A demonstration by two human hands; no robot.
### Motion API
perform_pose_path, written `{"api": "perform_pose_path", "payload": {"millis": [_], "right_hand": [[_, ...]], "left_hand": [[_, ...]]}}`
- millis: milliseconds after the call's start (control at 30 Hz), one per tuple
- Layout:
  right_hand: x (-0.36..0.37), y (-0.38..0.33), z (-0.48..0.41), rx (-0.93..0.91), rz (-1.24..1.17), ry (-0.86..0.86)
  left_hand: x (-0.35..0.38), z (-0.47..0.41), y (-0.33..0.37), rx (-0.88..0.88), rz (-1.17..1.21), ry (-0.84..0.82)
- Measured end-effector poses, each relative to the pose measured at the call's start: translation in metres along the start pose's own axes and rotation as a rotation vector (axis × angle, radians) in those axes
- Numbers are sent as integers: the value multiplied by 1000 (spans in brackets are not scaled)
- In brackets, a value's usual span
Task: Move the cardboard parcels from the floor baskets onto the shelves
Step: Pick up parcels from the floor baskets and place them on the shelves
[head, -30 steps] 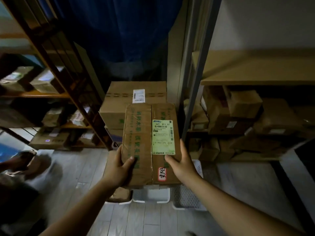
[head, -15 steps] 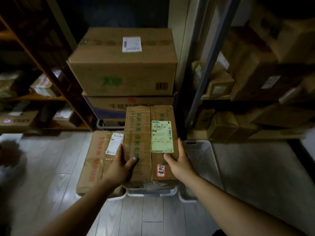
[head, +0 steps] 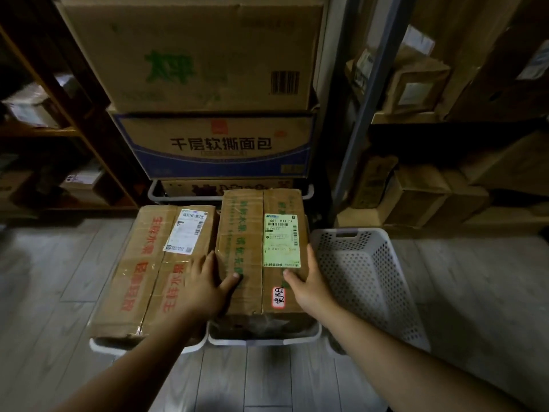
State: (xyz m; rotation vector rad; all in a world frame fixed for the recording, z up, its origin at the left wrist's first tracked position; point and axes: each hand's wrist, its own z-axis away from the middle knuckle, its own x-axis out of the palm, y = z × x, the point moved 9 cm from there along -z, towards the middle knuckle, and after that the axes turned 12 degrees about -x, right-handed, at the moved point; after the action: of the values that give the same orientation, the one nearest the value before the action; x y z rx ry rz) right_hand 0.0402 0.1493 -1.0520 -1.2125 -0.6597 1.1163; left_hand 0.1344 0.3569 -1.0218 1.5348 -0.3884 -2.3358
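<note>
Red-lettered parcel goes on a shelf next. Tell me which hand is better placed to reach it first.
The left hand. It grips the left edge of the green-labelled parcel, right against the red-lettered parcel. The right hand holds the far edge, beside the white perforated basket, so it would have to cross over.

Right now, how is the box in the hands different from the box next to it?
The green-lettered parcel has green print and a green label; the red-lettered parcel has red print and a white label. Both hands grip the green one; the red one is only brushed by the left hand. Both are taped brown cardboard.
</note>
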Motion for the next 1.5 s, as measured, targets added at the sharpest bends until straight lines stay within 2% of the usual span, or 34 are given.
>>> {"api": "perform_pose_path", "payload": {"millis": [267, 533, 767, 900, 1033, 1133, 1333, 1500], "right_hand": [[16, 48, -12, 67, 111, -37], [18, 95, -37, 90, 287, -41], [18, 105, -38, 59, 504, -51], [20, 96, -34, 47, 670, -140], [31, 71, -29, -162, 1015, -295], [40, 80, -24, -150, 1167, -408], [41, 71, -30, 11, 1169, -550], [10, -16, 3, 80, 1117, -553]], "left_hand": [[43, -18, -23, -48, -201, 8], [70, -36, -30, -9, -333, 17], [88, -36, -28, 20, -560, 40], [91, -37, -27, 31, -596, 44], [105, -28, -8, 223, -592, 76], [127, -27, -9, 274, -649, -26], [117, -29, -2, 198, -702, -166], [36, 10, 22, 118, -654, -277]]}}
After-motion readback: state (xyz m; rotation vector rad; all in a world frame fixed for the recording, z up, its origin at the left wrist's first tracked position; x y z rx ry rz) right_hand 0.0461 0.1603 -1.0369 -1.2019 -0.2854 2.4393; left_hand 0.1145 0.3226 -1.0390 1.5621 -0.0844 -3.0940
